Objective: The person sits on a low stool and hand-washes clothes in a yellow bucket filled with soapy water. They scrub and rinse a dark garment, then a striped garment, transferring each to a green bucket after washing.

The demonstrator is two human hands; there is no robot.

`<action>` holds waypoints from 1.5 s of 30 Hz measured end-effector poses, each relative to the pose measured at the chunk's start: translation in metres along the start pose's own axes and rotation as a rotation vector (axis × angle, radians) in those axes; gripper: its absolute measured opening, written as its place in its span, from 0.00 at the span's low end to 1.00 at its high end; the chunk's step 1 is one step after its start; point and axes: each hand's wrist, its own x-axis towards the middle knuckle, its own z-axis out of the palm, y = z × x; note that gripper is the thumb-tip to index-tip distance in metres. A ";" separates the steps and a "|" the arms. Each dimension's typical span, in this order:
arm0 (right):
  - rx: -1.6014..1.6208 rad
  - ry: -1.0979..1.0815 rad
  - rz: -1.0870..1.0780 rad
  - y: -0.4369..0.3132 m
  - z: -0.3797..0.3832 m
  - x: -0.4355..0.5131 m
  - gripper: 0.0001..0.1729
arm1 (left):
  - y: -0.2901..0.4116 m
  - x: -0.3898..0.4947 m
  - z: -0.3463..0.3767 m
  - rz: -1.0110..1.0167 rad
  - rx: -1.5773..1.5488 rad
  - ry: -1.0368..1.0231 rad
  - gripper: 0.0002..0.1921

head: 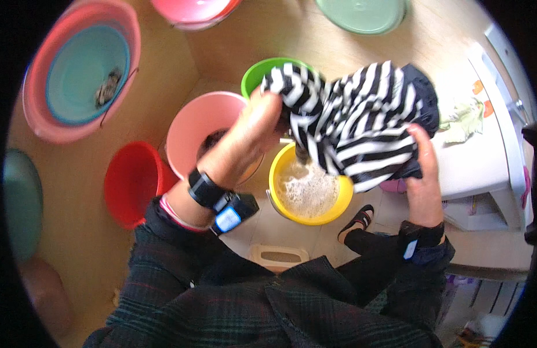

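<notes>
A bunched black-and-white striped cloth garment (368, 117) with a dark edge is held up between my hands. My left hand (266, 115) is at the garment's left end, its fingers partly hidden by the cloth and blurred. At the right end, my right hand (425, 161) grips the dark edge, thumb over the cloth. Below the garment stands a yellow bucket (311, 219) of cloudy, foamy water (309, 191). A pink bucket (185, 126) with something dark inside is partly behind my left forearm. Beyond it is a green bucket (262, 69), partly covered by the garment.
A red bucket (131, 185) stands at the left. Pink and blue basins (81, 74) are at the upper left, a pale green basin (364, 15) at the top. A white washbasin counter (472, 165) with a pale cloth (464, 124) is at the right. A beige stool (279, 256) is below.
</notes>
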 end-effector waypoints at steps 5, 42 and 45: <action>-0.129 -0.012 0.155 0.085 -0.031 0.022 0.20 | -0.124 0.015 -0.049 -0.084 0.064 0.081 0.08; -1.499 -0.541 0.425 0.374 -0.007 0.119 0.46 | -0.131 -0.068 -0.158 -0.643 0.641 -0.116 0.22; -1.567 -0.668 0.404 0.369 -0.010 0.131 0.37 | -0.127 -0.067 -0.161 -0.566 0.807 -0.135 0.22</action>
